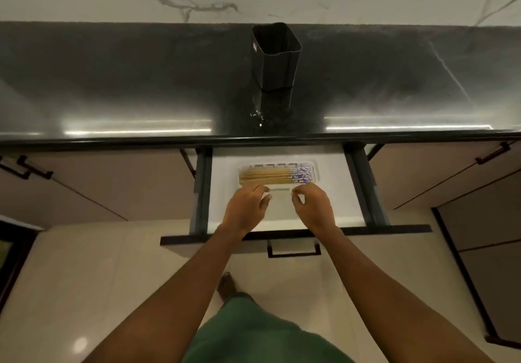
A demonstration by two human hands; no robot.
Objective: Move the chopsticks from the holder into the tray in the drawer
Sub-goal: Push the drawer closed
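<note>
A glossy black stone surface (112, 81) spans the upper half of the frame. Below it at centre, a white-lined drawer with dark grey sides (332, 193) stands pulled out. A black square plastic holder (275, 58) stands upright on the surface at upper centre, nothing showing inside it. A white plastic tray (315, 169) lies at the drawer's back. The left hand (245, 207) and right hand (313, 207) hover just beside its front rim, fingers curled; whether they pinch anything I cannot tell. The tan wooden chopsticks with blue-patterned ends (270, 176) lie bundled lengthwise in the tray.
</note>
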